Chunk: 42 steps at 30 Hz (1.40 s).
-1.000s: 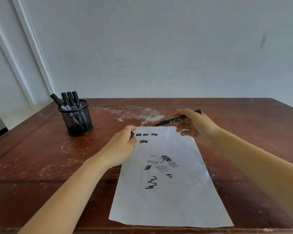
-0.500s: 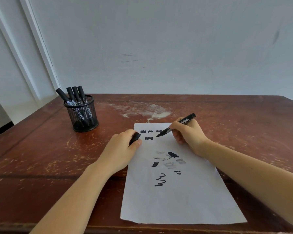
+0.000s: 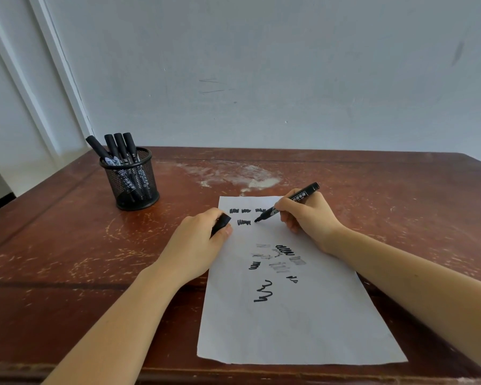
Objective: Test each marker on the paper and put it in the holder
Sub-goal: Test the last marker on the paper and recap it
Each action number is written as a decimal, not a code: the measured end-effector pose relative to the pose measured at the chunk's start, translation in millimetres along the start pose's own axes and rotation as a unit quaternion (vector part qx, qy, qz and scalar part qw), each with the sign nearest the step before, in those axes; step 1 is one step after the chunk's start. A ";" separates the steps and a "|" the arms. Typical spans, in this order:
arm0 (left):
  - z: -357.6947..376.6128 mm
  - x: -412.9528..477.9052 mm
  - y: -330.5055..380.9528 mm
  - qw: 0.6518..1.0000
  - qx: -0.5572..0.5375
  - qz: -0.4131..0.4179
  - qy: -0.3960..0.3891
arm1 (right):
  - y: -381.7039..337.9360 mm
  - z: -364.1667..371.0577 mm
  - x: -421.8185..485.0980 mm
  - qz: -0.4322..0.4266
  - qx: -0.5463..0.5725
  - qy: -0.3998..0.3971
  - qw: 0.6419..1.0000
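A white sheet of paper (image 3: 289, 323) with several black scribbles lies on the wooden table (image 3: 67, 259). My right hand (image 3: 307, 218) grips an uncapped black marker (image 3: 297, 198) like a pen, its tip touching the paper just right of the second row of scribbles. My left hand (image 3: 197, 240) rests on the paper's left edge and is closed around the black marker cap (image 3: 220, 223). A black mesh holder (image 3: 131, 182) stands at the back left with several black markers (image 3: 117, 148) upright in it.
A pale worn patch (image 3: 233, 176) marks the tabletop behind the paper. A grey wall (image 3: 261, 79) rises behind the table, with a white door frame (image 3: 47, 79) at the left. The table's front edge runs along the bottom of the view.
My right hand has brought the marker down from above the paper's top edge until its tip meets the sheet. My left hand has stayed at the paper's left edge with the cap.
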State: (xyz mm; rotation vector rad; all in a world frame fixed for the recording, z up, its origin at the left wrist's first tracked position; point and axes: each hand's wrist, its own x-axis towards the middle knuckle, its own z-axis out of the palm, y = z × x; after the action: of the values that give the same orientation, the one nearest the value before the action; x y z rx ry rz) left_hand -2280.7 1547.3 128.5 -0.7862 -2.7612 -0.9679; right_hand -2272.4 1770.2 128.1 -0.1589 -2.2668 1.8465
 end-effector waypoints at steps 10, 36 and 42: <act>0.2 -0.5 -1.0 1.000 -0.006 -0.007 -0.004 | -1.3 0.3 0.1 0.006 0.006 0.005 1.000; 1.5 -0.6 -1.8 1.000 -0.005 0.006 0.009 | -1.8 1.2 -0.4 0.023 0.007 0.045 0.999; 1.5 0.5 -2.2 1.000 -0.001 0.006 0.009 | -2.3 1.6 -0.8 0.026 0.024 0.046 0.998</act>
State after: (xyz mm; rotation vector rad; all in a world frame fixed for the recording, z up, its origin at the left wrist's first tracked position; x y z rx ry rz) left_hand -2282.2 1547.0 126.2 -0.7900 -2.7362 -0.9711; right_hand -2271.9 1768.1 130.0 -0.2905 -2.1744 1.8775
